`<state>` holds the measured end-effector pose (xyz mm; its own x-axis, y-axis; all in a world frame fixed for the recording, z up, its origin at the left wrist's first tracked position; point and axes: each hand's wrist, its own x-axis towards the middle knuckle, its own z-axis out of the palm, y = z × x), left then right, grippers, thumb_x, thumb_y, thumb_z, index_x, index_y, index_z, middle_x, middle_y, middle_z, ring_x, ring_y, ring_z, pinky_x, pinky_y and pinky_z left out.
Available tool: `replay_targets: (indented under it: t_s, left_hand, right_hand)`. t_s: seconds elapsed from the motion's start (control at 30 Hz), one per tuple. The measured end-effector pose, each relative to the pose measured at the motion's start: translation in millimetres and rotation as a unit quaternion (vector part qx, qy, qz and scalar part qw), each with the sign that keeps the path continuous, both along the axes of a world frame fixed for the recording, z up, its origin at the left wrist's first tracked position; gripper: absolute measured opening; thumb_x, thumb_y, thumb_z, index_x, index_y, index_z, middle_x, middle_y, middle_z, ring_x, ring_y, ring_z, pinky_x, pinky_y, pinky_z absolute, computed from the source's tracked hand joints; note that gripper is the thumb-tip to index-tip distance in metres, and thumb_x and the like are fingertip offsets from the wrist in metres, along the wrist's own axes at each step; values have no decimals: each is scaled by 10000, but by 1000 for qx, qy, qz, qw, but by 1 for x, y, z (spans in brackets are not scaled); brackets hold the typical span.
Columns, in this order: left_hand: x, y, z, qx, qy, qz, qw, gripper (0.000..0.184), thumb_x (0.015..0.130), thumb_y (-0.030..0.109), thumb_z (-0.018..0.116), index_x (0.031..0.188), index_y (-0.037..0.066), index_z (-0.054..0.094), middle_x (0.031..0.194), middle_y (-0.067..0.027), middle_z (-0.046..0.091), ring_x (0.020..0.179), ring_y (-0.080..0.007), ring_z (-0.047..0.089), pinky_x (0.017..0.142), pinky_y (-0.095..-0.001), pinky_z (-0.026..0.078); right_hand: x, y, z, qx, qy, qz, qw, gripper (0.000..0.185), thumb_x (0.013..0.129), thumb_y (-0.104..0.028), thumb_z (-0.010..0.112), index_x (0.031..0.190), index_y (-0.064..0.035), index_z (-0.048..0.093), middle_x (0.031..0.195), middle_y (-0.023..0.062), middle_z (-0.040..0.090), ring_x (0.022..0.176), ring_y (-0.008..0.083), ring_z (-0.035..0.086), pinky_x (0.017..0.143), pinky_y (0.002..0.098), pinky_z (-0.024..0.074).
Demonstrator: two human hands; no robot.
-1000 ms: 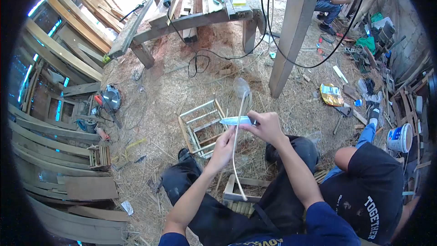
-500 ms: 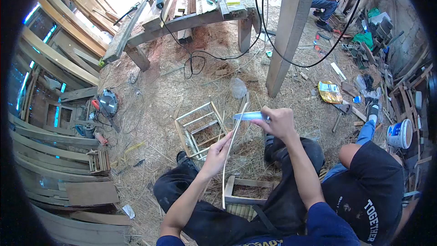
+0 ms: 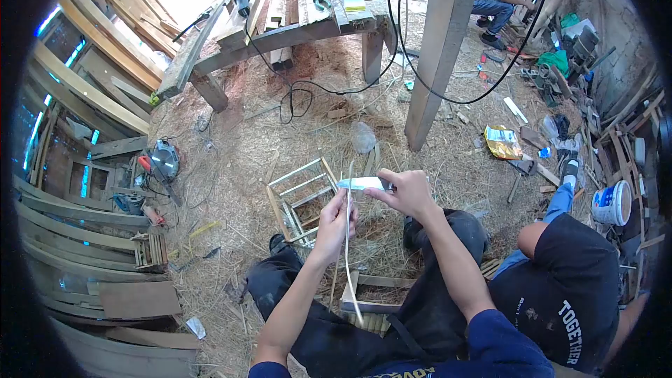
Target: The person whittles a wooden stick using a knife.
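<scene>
A long, thin, pale strip runs roughly upright in the middle, bowed at its lower end. My left hand is closed around it near its upper part. Gripped in my right hand is a knife, its blade pointing left and lying across the strip just above my left fingers. Beyond my left hand, a small wooden frame rests on the straw-covered ground. A low wooden piece with a slatted part sits between my legs.
A person in a black shirt sits close on my right; another is at the back right. A wooden post, workbench, hanging cable, circular saw, white bucket and stacked boards surround the area.
The knife moved right along with my right hand, then back left onto the strip. The strip tilted, and now stands more upright. My left hand shifted slightly and stays closed on it.
</scene>
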<state>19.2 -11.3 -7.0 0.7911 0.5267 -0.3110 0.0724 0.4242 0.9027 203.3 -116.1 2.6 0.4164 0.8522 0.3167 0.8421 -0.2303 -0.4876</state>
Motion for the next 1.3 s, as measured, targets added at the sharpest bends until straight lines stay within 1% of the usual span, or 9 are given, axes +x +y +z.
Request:
replay_targets:
  t_s: [0.27, 0.37, 0.47, 0.63, 0.73, 0.8, 0.93, 1.1, 1.3]
  left_hand:
    - [-5, -6, -3, -3, -3, 3, 1000, 221, 1072, 216, 465, 1219, 96, 578, 620, 110, 350, 453, 0, 318, 396, -181, 241]
    - [-15, -2, -27, -32, 16, -63, 997, 243, 1073, 236, 467, 1233, 100, 589, 610, 110, 349, 439, -3, 313, 393, -186, 240]
    - [-11, -9, -33, 51, -5, -58, 997, 238, 1074, 245, 467, 1213, 96, 589, 605, 105, 353, 436, -7, 322, 393, -188, 243]
    - [-14, -13, -13, 68, 21, -64, 995, 272, 1077, 243, 459, 1266, 82, 569, 664, 103, 386, 485, 3, 343, 415, -177, 260]
    - [-22, -9, -12, 58, 21, -58, 996, 339, 1078, 226, 453, 1380, 88, 518, 676, 103, 388, 496, 5, 351, 424, -173, 268]
    - [-44, -5, -9, 61, 28, -48, 997, 410, 1075, 216, 452, 1468, 101, 438, 671, 104, 366, 493, 3, 343, 428, -174, 270]
    - [-40, 23, 11, 4, 23, 37, 999, 473, 1069, 212, 448, 1523, 102, 373, 660, 104, 316, 486, -8, 309, 424, -180, 261]
    - [-38, 22, 3, -67, -58, 9, 996, 525, 1064, 230, 468, 1558, 135, 318, 695, 74, 337, 529, -22, 307, 451, -190, 267]
    - [-17, 8, 5, -6, -32, 5, 999, 511, 1059, 218, 487, 1540, 113, 348, 749, 56, 420, 547, -19, 334, 463, -182, 276]
  right_hand:
    - [1, -7, 0, -9, 19, 49, 999, 491, 835, -615, 679, 889, -128, 700, 571, 108, 622, 537, 319, 652, 520, 408, 502]
    - [-1, -8, -5, -20, -5, 90, 996, 452, 827, -575, 713, 861, -126, 678, 563, 94, 606, 522, 304, 638, 498, 392, 479]
    - [-7, -2, -8, 29, -31, 100, 994, 454, 823, -574, 715, 825, -124, 654, 547, 87, 588, 504, 299, 622, 482, 397, 460]
    - [-3, -4, -1, 28, -69, 100, 992, 437, 822, -554, 726, 791, -126, 644, 541, 69, 581, 487, 276, 611, 457, 385, 437]
    - [5, -7, -5, 46, -76, 52, 995, 410, 856, -536, 693, 831, -128, 656, 596, 88, 622, 514, 272, 640, 464, 357, 463]
    - [62, -20, 3, 107, 62, -249, 960, 398, 864, -510, 701, 810, -118, 660, 605, 96, 629, 525, 270, 647, 484, 373, 476]
    - [46, -33, 4, 34, -26, -131, 990, 436, 878, -531, 682, 817, -100, 659, 614, 108, 643, 543, 286, 656, 517, 389, 487]
    - [9, -5, 9, -5, 135, -90, 987, 489, 880, -570, 658, 888, -81, 675, 609, 105, 648, 565, 290, 673, 544, 374, 494]
    - [-24, 15, 11, 36, 218, 7, 975, 427, 902, -468, 677, 1005, -54, 676, 660, 135, 659, 589, 257, 679, 582, 369, 513]
